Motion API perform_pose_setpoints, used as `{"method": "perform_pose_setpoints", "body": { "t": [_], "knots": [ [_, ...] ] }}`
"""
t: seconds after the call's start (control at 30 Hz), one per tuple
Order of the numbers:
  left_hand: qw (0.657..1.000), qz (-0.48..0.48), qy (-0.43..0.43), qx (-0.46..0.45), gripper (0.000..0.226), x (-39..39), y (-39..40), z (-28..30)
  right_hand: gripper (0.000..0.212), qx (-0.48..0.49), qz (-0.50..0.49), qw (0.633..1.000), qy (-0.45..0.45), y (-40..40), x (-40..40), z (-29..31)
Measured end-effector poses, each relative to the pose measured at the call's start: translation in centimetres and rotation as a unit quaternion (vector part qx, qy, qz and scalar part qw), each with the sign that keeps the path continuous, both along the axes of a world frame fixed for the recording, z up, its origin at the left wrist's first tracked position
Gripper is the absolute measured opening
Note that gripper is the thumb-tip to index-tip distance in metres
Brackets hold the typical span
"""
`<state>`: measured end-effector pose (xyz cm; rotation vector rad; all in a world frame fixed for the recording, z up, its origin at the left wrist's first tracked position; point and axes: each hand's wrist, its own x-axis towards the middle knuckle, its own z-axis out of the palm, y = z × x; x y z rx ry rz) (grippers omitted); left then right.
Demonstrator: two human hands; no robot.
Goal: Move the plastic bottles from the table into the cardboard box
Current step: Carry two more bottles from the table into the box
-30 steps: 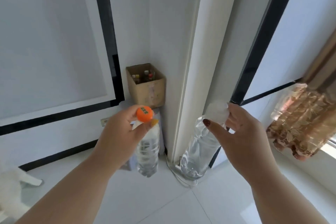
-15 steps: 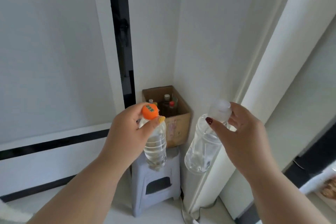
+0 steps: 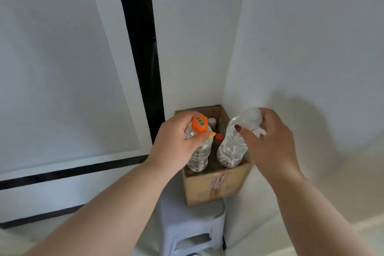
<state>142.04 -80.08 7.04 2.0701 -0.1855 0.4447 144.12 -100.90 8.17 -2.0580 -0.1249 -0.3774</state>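
The cardboard box [image 3: 216,188] is sitting on a pale stool [image 3: 191,228] in the wall corner, already holding several capped bottles at its 12 o'clock side. The right hand [image 3: 268,143] is gripping a clear bottle [image 3: 232,143] by its neck, bottom dipping inside at 3 o'clock. The left hand [image 3: 178,141] is pinching an orange-capped bottle [image 3: 198,151] at 9 o'clock, likewise entering. Releasing both is what seems left; the table is out of view.

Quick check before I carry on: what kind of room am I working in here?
Probably a corner of a home or plain indoor room. White walls meet there, one with a black trim strip. A cardboard box holding bottles sits on a small plastic stool, an improvised storage spot rather than a workshop.
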Motion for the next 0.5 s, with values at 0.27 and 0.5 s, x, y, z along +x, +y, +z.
{"method": "perform_pose_setpoints", "body": {
  "t": [0.27, 0.5],
  "knots": [
    [0.984, 0.013, 0.169, 0.056, 0.020, 7.8, -1.0, -7.7, 0.038, -0.100, 0.035, 0.986, 0.125, 1.0, 8.7, -9.5],
    [0.931, 0.059, 0.262, 0.247, 0.030, 9.6, -0.8, -14.7, 0.017, -0.195, 0.026, 0.949, 0.248, 1.3, 11.7, -15.8]
  ]
}}
